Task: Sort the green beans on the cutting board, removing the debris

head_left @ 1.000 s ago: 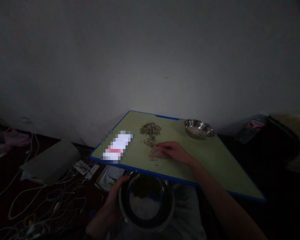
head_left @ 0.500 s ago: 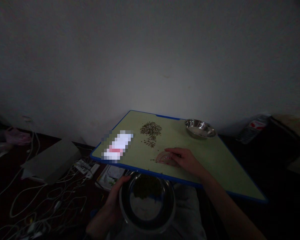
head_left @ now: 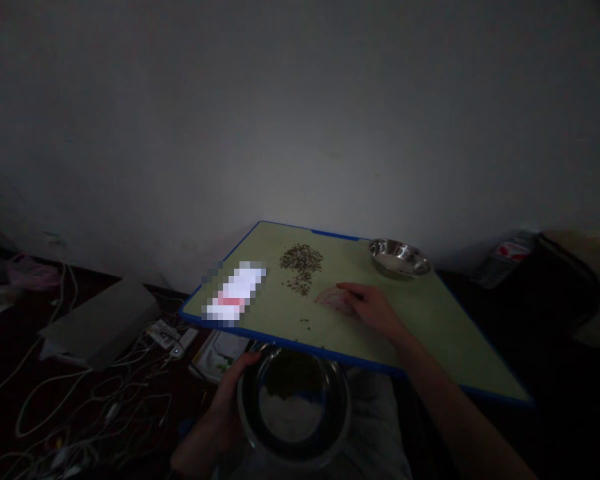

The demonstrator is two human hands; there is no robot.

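Note:
My left hand (head_left: pixel 230 400) grips the rim of a steel bowl (head_left: pixel 294 407) held just below the near edge of a green board with a blue border (head_left: pixel 430 320); dark grains lie in the bowl's far side. My right hand (head_left: pixel 373 307) rests on the board, its fingers pressed on a small clear pinkish half-round piece (head_left: pixel 333 298). A pile of small dark grains (head_left: pixel 301 262) lies just beyond that piece, with a few loose grains near the board's front edge.
A smaller steel bowl (head_left: pixel 399 257) stands at the board's far right corner. A blurred white and pink packet (head_left: pixel 236 291) lies at its left end. Tangled white cables (head_left: pixel 90 413) and a flat grey box (head_left: pixel 100 323) cover the floor at left. A wall rises behind.
My right hand first dragged the half-round piece toward the board's near edge, then moved it back up toward the grain pile. The left hand and bowl stayed put.

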